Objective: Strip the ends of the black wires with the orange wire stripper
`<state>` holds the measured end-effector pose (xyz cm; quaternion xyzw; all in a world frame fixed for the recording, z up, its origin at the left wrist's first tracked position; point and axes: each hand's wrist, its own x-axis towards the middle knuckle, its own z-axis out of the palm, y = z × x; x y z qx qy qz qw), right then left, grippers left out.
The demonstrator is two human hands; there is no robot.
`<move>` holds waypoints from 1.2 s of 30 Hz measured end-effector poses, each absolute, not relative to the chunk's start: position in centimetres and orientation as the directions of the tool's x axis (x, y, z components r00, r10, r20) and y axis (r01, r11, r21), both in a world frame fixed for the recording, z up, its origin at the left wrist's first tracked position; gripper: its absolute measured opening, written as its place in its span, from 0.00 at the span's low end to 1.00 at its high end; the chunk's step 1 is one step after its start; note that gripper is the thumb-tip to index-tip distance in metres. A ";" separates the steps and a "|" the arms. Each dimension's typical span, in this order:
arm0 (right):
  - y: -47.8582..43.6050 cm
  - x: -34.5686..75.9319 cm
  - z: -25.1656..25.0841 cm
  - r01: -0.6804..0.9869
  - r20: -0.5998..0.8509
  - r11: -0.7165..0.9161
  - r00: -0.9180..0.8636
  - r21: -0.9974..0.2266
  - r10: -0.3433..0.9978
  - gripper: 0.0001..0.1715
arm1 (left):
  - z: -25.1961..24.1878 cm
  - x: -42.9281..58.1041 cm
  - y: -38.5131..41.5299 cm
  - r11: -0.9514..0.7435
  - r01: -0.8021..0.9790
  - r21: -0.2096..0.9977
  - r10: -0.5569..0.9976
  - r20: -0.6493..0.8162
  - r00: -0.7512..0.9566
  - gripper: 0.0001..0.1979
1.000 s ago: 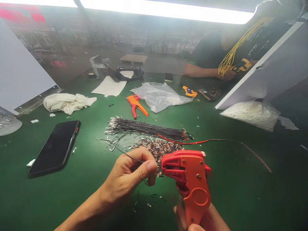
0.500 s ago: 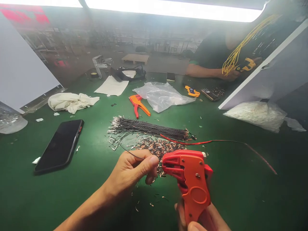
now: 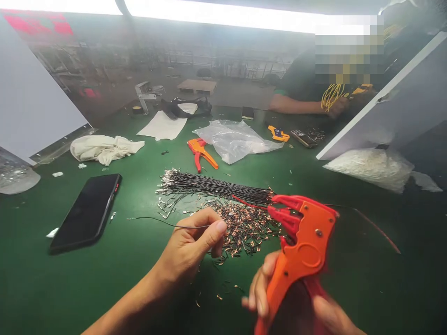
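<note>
Between thumb and fingers, my left hand (image 3: 200,237) pinches a thin black wire (image 3: 153,218), whose far end reaches out to the left. My right hand (image 3: 265,284) is wrapped round the handles of an orange and red wire stripper (image 3: 309,237). The stripper's jaws are apart and stand to the right of my left hand, away from the wire. Beneath lies a heap of short black and copper offcuts (image 3: 244,228). Behind the heap runs a bundle of black wires (image 3: 216,184) with metal terminals at the left ends.
A phone (image 3: 85,211) lies on the left, near a white cloth (image 3: 104,148). Beyond the bundle are a second wire stripper (image 3: 200,153) and a plastic bag (image 3: 237,139). A full bag (image 3: 373,167) sits at right. A co-worker's arm (image 3: 296,102) is across the table.
The wire stripper has moved right and up, away from my left hand, and its handles have spread. My left hand has stayed nearly in place with the wire.
</note>
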<state>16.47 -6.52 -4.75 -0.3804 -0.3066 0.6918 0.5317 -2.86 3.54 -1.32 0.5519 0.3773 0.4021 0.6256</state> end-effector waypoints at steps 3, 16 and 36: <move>-5.6 16.9 -3.9 -0.350 -0.138 -0.096 0.098 -0.932 0.986 0.17 | -1.6 -2.4 3.0 0.124 -0.103 0.987 0.886 -0.064 0.460 0.19; -5.4 16.9 -4.2 -0.039 0.114 0.117 0.081 -0.992 0.990 0.11 | -2.2 -1.0 1.5 0.245 0.018 0.969 0.751 -0.201 0.629 0.20; -4.9 16.8 -6.2 0.627 0.449 0.365 -0.027 -0.688 0.893 0.22 | -3.1 0.4 -0.6 -0.198 0.257 0.946 0.864 0.045 0.501 0.19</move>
